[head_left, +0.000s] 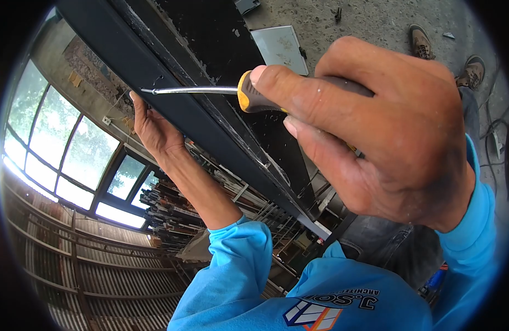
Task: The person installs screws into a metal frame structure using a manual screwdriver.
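My right hand (376, 121) is closed round the grey-and-yellow handle of a screwdriver (196, 89). The thumb and a finger press on the handle near its yellow collar. The metal shank reaches left across a long dark grey metal profile (180, 102), with its tip at a small screw (153, 91) near the profile's edge. My left hand (158, 129) is at that same edge, close to the tip, holding the profile. One of its fingers stretches up along the edge; the others are partly hidden by the profile.
A worn black beam (227, 60) runs alongside the profile. On the concrete floor lies a pale flat panel (279, 49). Another person's shoes (472, 71) show at upper right. Stacked metal lengths (183, 207) are beyond my left arm, and large windows (72, 138) stand at the left.
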The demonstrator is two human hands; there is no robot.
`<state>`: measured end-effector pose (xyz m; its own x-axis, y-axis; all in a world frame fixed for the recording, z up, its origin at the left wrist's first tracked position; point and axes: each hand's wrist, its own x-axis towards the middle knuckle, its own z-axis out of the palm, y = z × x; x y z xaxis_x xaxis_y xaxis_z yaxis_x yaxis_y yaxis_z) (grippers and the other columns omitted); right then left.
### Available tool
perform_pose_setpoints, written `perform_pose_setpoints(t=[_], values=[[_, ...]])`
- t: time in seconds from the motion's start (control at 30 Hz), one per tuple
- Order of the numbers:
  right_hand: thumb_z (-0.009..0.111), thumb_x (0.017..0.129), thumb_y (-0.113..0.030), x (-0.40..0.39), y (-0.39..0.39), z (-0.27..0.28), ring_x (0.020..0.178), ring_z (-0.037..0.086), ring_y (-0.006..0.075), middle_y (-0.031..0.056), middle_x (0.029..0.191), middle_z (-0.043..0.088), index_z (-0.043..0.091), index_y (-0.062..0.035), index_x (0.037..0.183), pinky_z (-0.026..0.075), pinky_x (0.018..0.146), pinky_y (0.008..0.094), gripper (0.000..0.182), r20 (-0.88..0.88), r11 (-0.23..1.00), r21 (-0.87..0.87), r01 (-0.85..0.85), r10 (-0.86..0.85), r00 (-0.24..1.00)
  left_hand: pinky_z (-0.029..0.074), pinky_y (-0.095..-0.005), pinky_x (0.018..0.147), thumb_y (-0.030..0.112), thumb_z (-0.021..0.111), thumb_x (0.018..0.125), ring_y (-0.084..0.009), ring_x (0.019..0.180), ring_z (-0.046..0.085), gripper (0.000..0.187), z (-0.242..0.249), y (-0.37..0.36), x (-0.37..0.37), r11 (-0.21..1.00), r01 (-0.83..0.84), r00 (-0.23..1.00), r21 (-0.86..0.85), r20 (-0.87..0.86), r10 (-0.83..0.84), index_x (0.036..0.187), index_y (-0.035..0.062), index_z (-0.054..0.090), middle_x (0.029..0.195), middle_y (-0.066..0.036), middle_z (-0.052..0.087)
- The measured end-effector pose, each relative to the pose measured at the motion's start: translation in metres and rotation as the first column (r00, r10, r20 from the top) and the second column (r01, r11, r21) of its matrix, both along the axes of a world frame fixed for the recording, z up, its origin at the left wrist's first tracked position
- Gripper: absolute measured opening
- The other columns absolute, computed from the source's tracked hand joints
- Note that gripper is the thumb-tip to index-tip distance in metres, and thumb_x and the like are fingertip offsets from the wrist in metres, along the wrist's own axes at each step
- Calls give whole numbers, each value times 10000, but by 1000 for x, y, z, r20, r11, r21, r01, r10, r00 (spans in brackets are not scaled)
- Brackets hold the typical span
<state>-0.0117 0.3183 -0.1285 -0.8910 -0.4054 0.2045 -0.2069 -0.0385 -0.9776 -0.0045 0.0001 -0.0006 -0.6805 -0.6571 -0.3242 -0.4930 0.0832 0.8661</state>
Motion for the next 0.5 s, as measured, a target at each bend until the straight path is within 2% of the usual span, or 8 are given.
perform_pose_setpoints(t=[0.17,0.47,0.5], values=[[758,639,-14,-2,1,4,491,505,133,46,658,544,717,-74,1064,363,407,266,431,-31,999,46,-7,9,999,573,-335,833,246,553,982,-200,922,684,269,-1,-2,0,1000,-16,1000,17,4,16,1087,19,652,1020,-95,705],[754,623,-41,-3,-2,7,499,499,135,48,663,525,716,-65,1069,353,398,265,448,-75,999,24,43,-41,996,574,-324,816,246,553,982,-186,906,682,268,-3,2,1,999,-54,998,-9,-39,53,1076,16,653,1009,-90,704],[753,623,-42,-2,-2,8,499,499,135,48,663,525,716,-65,1069,352,398,265,448,-80,999,31,43,-40,996,573,-321,815,245,553,982,-186,900,683,267,-3,-2,2,1000,-13,999,8,-39,13,1070,14,654,999,-90,706]])
